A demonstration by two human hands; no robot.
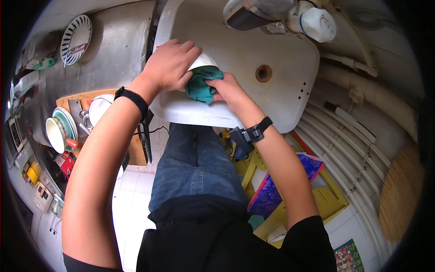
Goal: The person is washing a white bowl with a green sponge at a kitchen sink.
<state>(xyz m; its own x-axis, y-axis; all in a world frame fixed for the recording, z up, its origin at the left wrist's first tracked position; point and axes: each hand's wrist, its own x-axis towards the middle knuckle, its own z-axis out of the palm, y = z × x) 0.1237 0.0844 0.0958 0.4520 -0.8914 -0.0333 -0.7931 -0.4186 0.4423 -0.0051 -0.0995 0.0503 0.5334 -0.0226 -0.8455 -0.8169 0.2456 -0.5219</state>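
My left hand grips a white bowl by its outside, over the near left part of a white sink. The bowl is tilted, its mouth turned towards me and to the right. A teal cloth is bunched at the mouth and partly inside. My right hand pinches this cloth between thumb and fingers and presses it against the bowl. Cloth and hands hide most of the bowl's inside. The sink's rusty drain hole lies to the right of my right hand.
A metal counter on the left carries an oval patterned plate. Nearer stands a wooden board with stacked bowls and a cleaver. A metal-bodied fixture overhangs the sink's far side. Pipes line the right wall.
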